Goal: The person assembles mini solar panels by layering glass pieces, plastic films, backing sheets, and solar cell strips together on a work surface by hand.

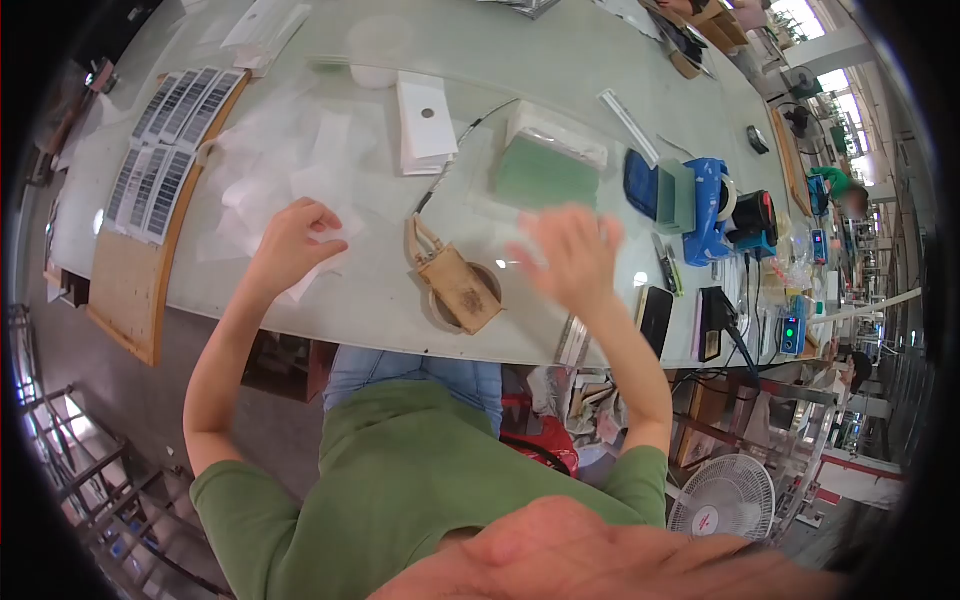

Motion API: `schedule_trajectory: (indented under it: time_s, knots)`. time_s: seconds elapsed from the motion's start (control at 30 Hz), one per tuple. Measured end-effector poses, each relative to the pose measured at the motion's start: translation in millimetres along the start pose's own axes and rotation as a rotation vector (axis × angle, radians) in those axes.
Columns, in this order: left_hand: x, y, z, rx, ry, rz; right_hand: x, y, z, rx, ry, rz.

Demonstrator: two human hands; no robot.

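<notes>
As both hands hovered over a pale, smooth worktop (375, 300), the person's left hand (295, 242) curved beside a loose spread of translucent film (290, 170), its grip parted, thumb apart from the bent fingers; whether it touched the film could not be told. The right hand (575, 258), blurred, held its grip spread wide near the close edge of a stack of green sheets (545, 175).

Between the hands, a tan block (462, 288) sat tilted over a dark round dish (487, 275), its lower end just beside the worktop's near edge. Boxy and scuffed, with a darkened patch low on its face, the block had a loop at its top, close to a thin black cord (440, 185). A stretch of worktop separated it from the left hand, with a narrower gap toward the right.

The film lay thin, crumpled and milky; the green sheets were flat and straight-sided, with a glossy clear wrap along their far end. White cards (425, 140) marked with a dark disc lay between film and sheets. Farther left, a wooden board (130, 285) jutted past the near edge, while a blue tape dispenser (708, 210) bounded the right side.
</notes>
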State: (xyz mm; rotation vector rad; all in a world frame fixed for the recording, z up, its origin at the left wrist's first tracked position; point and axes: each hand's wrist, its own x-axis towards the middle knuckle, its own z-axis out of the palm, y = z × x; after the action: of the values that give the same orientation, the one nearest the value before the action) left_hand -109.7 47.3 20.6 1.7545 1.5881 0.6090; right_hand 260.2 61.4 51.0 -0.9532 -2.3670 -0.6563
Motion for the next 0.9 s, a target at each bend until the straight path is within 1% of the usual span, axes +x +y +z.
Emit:
schedule_trajectory:
  time_s: [0.03,0.1,0.13,0.2,0.23,0.3,0.33,0.37,0.4,0.43,0.47,0.5,0.53,0.6,0.63,0.67,0.7,0.77,0.8,0.87,0.9]
  knots:
    - [-0.8,-1.5,-0.9,0.004,-0.001,-0.006,0.0,14.0,23.0,0.181,-0.116,0.177]
    - [2.3,-6.4,0.1,-0.032,0.007,0.006,-7.5,39.1,50.4,0.145,-0.265,0.228]
    - [4.4,-8.6,-0.1,-0.033,0.014,0.001,-5.3,48.0,55.4,0.149,-0.263,0.221]
    - [4.5,-14.7,1.5,-0.091,0.030,-0.095,-5.8,58.0,60.0,0.293,-0.328,0.236]
    - [4.1,-20.7,6.0,-0.090,0.032,-0.104,-5.5,61.8,57.5,0.301,-0.331,0.232]
    - [4.0,-33.1,13.6,-0.575,0.406,-0.021,1.8,69.7,47.2,0.416,-0.377,0.265]
    - [3.8,-30.1,10.7,-0.490,0.511,0.095,5.3,71.8,40.1,0.473,-0.380,0.351]
    - [1.3,-18.6,8.9,-0.485,0.509,0.087,4.1,80.4,39.1,0.599,-0.334,0.424]
    - [-1.5,-2.2,8.4,-0.536,0.582,0.119,3.2,89.0,37.7,0.721,-0.285,0.498]
    - [-3.9,11.2,8.1,-0.591,0.656,0.156,5.6,91.5,29.7,0.847,-0.187,0.610]
    - [-7.2,19.2,7.9,-0.593,0.653,0.154,1.6,98.6,30.7,0.956,-0.011,0.708]
    - [-10.9,26.0,8.7,-0.602,0.576,0.151,-3.2,103.5,31.4,1.057,0.171,0.806]
    - [-13.2,31.2,12.0,-0.610,0.494,0.145,0.6,95.5,19.2,1.117,0.229,0.928]
    - [-16.3,40.0,21.4,-0.580,0.457,0.174,6.8,65.2,5.2,1.182,0.143,0.962]
    - [-20.7,46.1,26.3,-0.635,0.373,0.092,3.3,39.3,5.1,1.299,0.064,1.000]
    - [-24.2,52.0,31.4,-0.685,0.289,0.009,-2.0,15.6,4.8,1.363,-0.091,1.034]
    - [-26.0,55.3,40.4,-0.727,0.265,-0.010,-7.8,-5.5,4.9,1.427,-0.249,1.063]
    - [-31.2,57.1,57.6,-0.778,0.230,-0.027,-18.1,-37.3,6.8,1.403,-0.413,1.050]
    - [-34.3,58.6,63.0,-0.828,0.211,-0.046,-20.4,-42.1,9.6,1.407,-0.412,1.060]
    - [-41.3,65.4,68.0,-0.831,0.178,-0.072,-25.3,-51.0,11.7,1.237,-0.468,1.019]
    - [-44.1,67.9,71.6,-0.858,0.169,-0.080,-26.0,-53.3,12.7,1.240,-0.464,1.029]
